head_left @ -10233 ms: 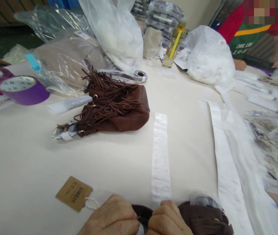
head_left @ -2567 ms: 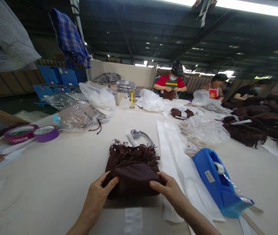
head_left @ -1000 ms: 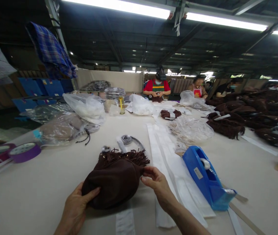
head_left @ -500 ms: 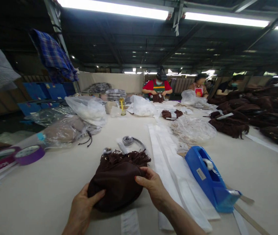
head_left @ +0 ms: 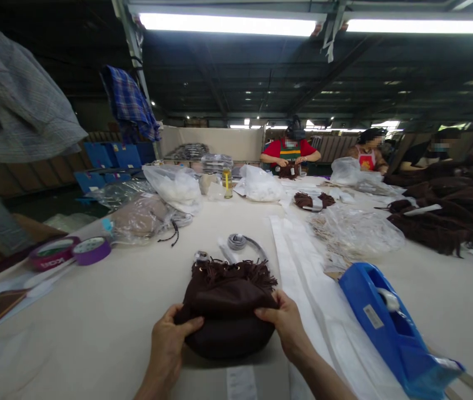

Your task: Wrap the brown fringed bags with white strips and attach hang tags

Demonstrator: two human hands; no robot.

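Table (head_left: 94,311) surface is pale cream, long and wide, and it fills most of the workshop under a dark roof with bright tube lamps (head_left: 228,24). The brown suede fringe bag (head_left: 230,311) lies on this table at the near edge, its fringe turned to the far side. The left hand (head_left: 169,344) grips the bag at its left side, thumb pressed on top and fingers closed around the edge. The right hand (head_left: 287,328) holds the right side in the same way, fingers curled over the suede. Just behind the bag lies a wrapped strap (head_left: 242,244). To the right of the bag are long white paper strips (head_left: 298,266), and beyond them a blue tape dispenser (head_left: 390,328). Far to the left of the bag stand a purple tape roll (head_left: 91,250) and a magenta tape roll (head_left: 53,253). Behind the bag, well apart, lie clear plastic bags (head_left: 173,186) and a bottle (head_left: 228,183). At the far end, other people (head_left: 290,153) work on more brown bags (head_left: 432,228).
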